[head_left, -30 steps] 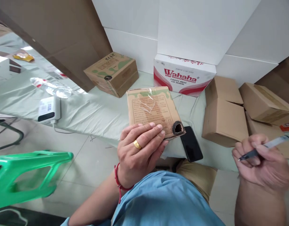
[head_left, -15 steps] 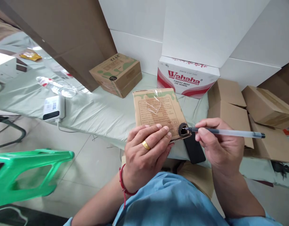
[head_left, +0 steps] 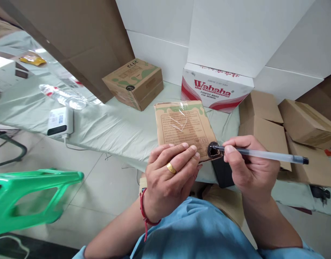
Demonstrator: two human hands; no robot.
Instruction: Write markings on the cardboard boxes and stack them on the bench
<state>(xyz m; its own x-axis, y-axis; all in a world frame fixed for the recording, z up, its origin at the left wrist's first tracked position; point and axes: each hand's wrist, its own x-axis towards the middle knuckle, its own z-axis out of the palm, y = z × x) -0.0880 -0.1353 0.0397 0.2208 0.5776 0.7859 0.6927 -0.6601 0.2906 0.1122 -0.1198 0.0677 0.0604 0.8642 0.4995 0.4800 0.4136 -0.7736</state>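
A small brown cardboard box (head_left: 178, 122) with green print and clear tape lies at the front of the cloth-covered table. My left hand (head_left: 173, 172), wearing a gold ring and a red cord bracelet, grips its near edge with the fingers across the top face. Pinched in my right hand (head_left: 249, 172) is a gel pen (head_left: 268, 154) with a clear barrel. Its tip touches a black inked ring (head_left: 212, 148) around a torn hole at the box's near right corner. Partly behind that hand lies a black phone (head_left: 222, 172).
A similar closed box (head_left: 135, 82) stands behind to the left, beside a white Wahaha carton (head_left: 215, 88). Open brown boxes (head_left: 268, 133) sit at right. On the left are a white power bank (head_left: 60, 122), a plastic bottle (head_left: 63, 97) and a green stool (head_left: 33, 198).
The pen has tilted slightly, and its tip has shifted a little along the black ring. My left hand keeps its hold on the box. The whole view has shifted slightly.
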